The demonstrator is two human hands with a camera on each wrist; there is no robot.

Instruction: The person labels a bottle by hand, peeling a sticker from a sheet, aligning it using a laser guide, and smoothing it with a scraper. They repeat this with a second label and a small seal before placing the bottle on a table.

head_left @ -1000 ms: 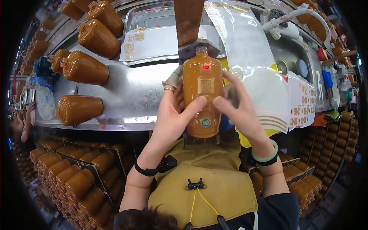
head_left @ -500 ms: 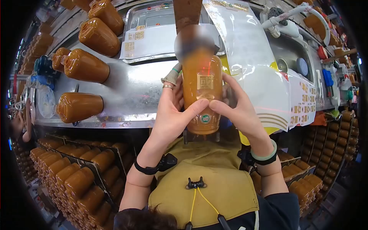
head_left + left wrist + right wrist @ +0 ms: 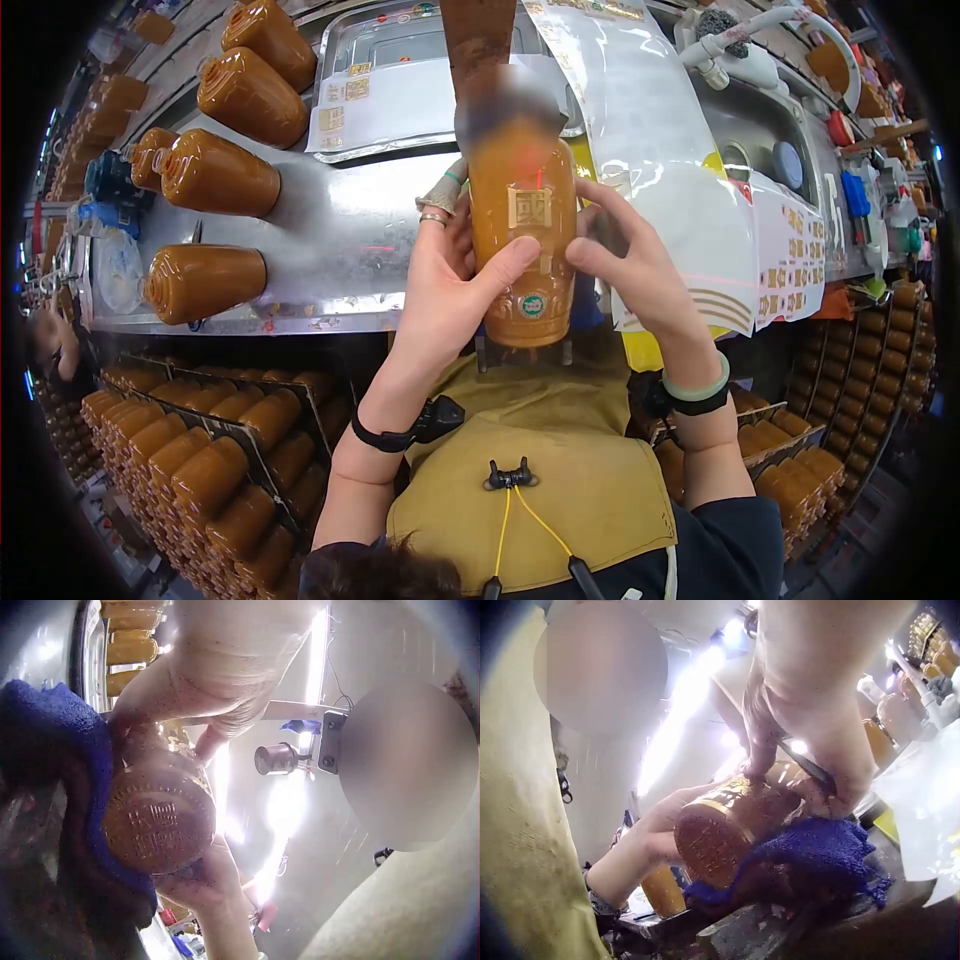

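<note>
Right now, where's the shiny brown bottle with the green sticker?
In the head view, the bottle is in the middle, between the left hand and right hand, beyond the tan cloth apron.

Your two forearms (image 3: 392, 392) reach forward; your left hand (image 3: 440, 290) angles its thumb (image 3: 508, 265) inward, facing your right hand (image 3: 638, 265), whose fingers (image 3: 613, 212) stand apart from its thumb.

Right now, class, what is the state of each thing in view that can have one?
Brown bottle: on its side, base toward the person
Gold square label: on the bottle, uncovered
Left hand: gripping the bottle, thumb on top
Right hand: holding the bottle's other side
Blue cloth: bunched beneath the bottle
Metal tray: partly covered by white sheet
</note>
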